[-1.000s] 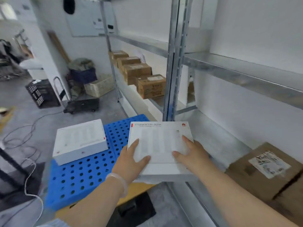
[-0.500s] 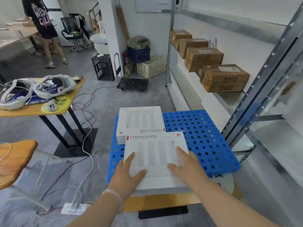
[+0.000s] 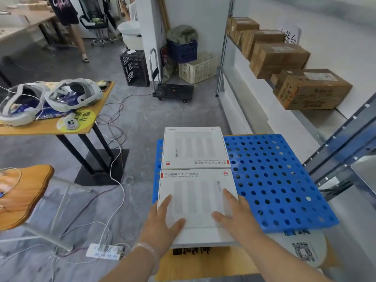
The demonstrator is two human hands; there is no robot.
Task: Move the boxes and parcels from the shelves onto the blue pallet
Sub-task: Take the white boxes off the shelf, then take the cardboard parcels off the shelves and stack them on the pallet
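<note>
A flat white box [image 3: 195, 192] with red logo lies over the near left part of the blue perforated pallet [image 3: 274, 180]; its near edge overhangs the pallet. My left hand [image 3: 162, 222] grips its near left corner and my right hand [image 3: 238, 216] its near right corner, thumbs on the lid. Its far edge meets a second identical white box [image 3: 193, 147] lying on the pallet's far left part. Several brown cardboard boxes [image 3: 311, 88] stand in a row on the metal shelf at the right.
The shelf's grey upright [image 3: 345, 143] slants past the pallet's right side. A wooden table [image 3: 61, 127] with headsets stands at left, cables and a power strip [image 3: 103, 251] on the floor. A black trolley [image 3: 173, 91], crates and a person [image 3: 67, 17] are farther back.
I turned left from the shelf to the pallet, carrying the white box. It has come down and forward until its far edge meets the first white box.
</note>
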